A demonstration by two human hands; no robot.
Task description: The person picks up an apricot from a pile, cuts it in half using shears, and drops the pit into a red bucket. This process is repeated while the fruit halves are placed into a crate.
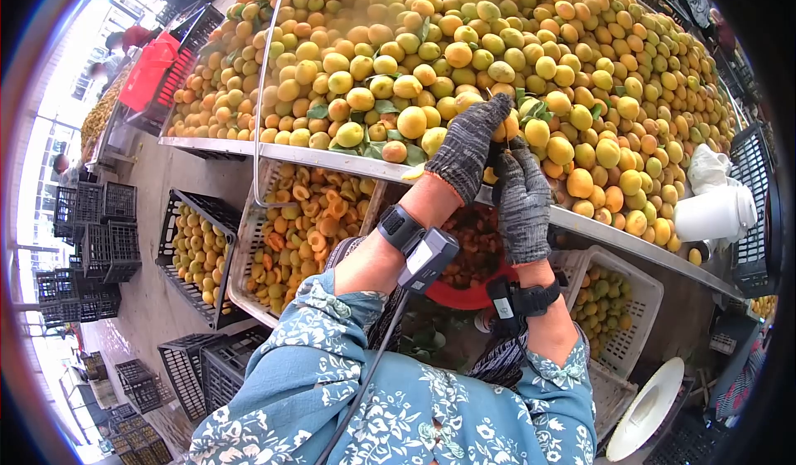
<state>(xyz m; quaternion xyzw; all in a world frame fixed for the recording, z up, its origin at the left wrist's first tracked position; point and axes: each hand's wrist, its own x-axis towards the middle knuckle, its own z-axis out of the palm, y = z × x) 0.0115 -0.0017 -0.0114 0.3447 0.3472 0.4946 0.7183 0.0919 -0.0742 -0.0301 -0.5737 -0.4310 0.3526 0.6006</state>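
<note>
My left hand [468, 143], in a dark grey knit glove, reaches over the metal table edge with its fingers closed on an apricot [505, 128]. Just below and to the right, my right hand [524, 202], gloved alike, has its fingers curled in close to the same fruit; whatever they grip is hidden. A large heap of yellow-orange apricots [580, 75] with some green leaves lies around and beyond both hands. Beneath them, a red basin [452, 295] holds brownish-red pieces, partly hidden by my arms.
A pale crate [240, 270] of halved apricots stands below the table edge [332, 161] on the left, beside a black crate [166, 254] of whole ones. To the right are another pale crate [647, 299], a white bucket [713, 214] and a white hat-like object [651, 411].
</note>
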